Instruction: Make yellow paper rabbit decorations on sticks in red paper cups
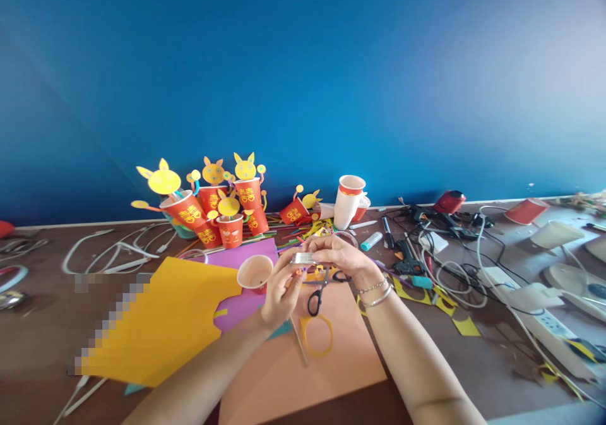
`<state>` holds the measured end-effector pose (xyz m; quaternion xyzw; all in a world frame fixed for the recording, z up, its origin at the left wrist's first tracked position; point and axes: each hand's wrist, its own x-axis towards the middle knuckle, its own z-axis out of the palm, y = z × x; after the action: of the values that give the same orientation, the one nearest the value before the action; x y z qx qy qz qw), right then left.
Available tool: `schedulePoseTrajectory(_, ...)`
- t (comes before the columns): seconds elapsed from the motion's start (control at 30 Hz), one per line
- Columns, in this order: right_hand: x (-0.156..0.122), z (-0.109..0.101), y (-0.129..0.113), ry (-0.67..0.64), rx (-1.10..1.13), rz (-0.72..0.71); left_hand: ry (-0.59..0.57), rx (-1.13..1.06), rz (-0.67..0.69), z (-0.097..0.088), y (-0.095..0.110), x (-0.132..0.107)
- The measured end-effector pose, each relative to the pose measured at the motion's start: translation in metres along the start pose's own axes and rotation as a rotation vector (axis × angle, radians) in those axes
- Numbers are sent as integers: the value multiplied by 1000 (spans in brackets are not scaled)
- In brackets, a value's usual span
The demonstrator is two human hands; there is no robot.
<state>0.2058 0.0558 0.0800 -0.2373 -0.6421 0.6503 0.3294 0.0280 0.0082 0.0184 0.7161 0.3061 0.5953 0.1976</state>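
A small silvery-white object (pixel 303 258), its kind too small to make out, sits between my two hands above the table. My left hand (pixel 283 286) pinches it from one side, and the fingers of my right hand (pixel 338 254) close on its other side. Below them lie black-handled scissors (pixel 316 300) on a sheet of orange paper (pixel 303 387). A yellow paper ring (pixel 318 352) and a thin stick (pixel 299 341) rest on that sheet too. Just left of my left hand stands a paper cup (pixel 255 272), seen into from above.
Red cups with yellow paper animal heads (pixel 230 232) stand at the back left. Yellow card (pixel 165 317) and purple paper (pixel 250 254) lie left. Tall white cups (pixel 349 204), a glue stick (pixel 372 241), a glue gun (pixel 408 259), cables and a power strip (pixel 553 333) lie right.
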Motion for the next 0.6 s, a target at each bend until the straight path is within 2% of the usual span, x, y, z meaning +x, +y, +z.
schedulePoseTrajectory(0.1,-1,-6,2,-57,18,20,-19,-21,-39,0,1,0)
schedulePoseTrajectory(0.2,-1,-9,4,-51,29,22,-23,-37,-58,0,2,0)
schedulePoseTrajectory(0.4,0,-4,6,-51,64,-15,-36,41,14,-2,1,1)
schedulePoseTrajectory(0.6,0,4,-4,22,-45,-9,-4,65,62,-1,-3,-1)
